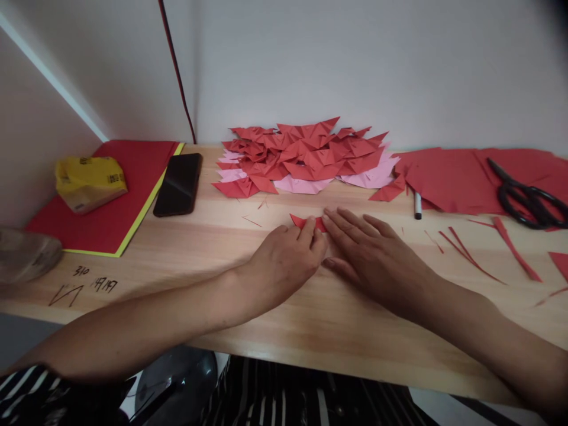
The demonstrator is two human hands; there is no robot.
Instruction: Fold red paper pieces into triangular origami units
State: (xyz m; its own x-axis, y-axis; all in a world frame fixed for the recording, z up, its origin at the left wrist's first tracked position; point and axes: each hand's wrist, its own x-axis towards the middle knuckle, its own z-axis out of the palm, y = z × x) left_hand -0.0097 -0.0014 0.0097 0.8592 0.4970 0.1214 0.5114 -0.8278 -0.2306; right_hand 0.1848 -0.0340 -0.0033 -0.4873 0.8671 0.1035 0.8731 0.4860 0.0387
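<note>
Near the middle of the wooden table [284, 325], a small piece of folded red paper [297, 220] is held down between two bare hands. Its pointed left end is left uncovered, jutting out beyond the curled fingers of the left hand [290, 257], by which its middle is partly covered. Whether the paper is pinched there or only pressed against the wood cannot be told, since the thumb is hidden. Its right end is met by the fingertips of the right hand [373, 251], which is laid out flat, fingers extended and thumb spread away, with nothing clasped in it.

Beyond the hands, against the wall, a pile of folded red pieces [306, 148] is heaped over pink pieces [306, 185]. To the right, flat red sheets [457, 180] are stacked, with black-handled scissors [526, 204] laid across them and a capped pen [418, 207] partly covered by their edge. Narrow red strips [517, 248] are scattered nearer the right forearm. To the left, a dark phone [178, 184] is placed beside a red sheet with a yellow border [142, 189], on which a crumpled yellow packet [91, 183] is set
</note>
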